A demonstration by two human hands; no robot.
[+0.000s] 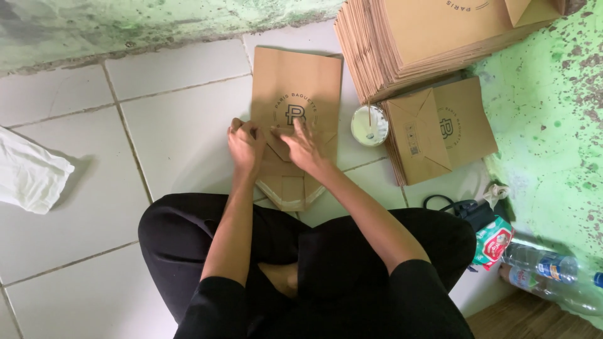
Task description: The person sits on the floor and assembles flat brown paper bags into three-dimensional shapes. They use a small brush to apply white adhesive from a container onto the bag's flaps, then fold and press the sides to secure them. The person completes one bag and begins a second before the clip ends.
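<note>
A flat brown paper bag with a round dark logo lies on the white tiled floor in front of my crossed legs. Its bottom end is opened into folded flaps near my knees. My left hand presses on the left flap, fingers bent. My right hand lies spread on the fold in the middle of the bag. Neither hand lifts the bag off the floor.
A tall stack of flat brown bags stands at the back right, a smaller pile of folded bags beside it. A small white glue pot sits between. Plastic bottles, a packet and a white cloth lie around.
</note>
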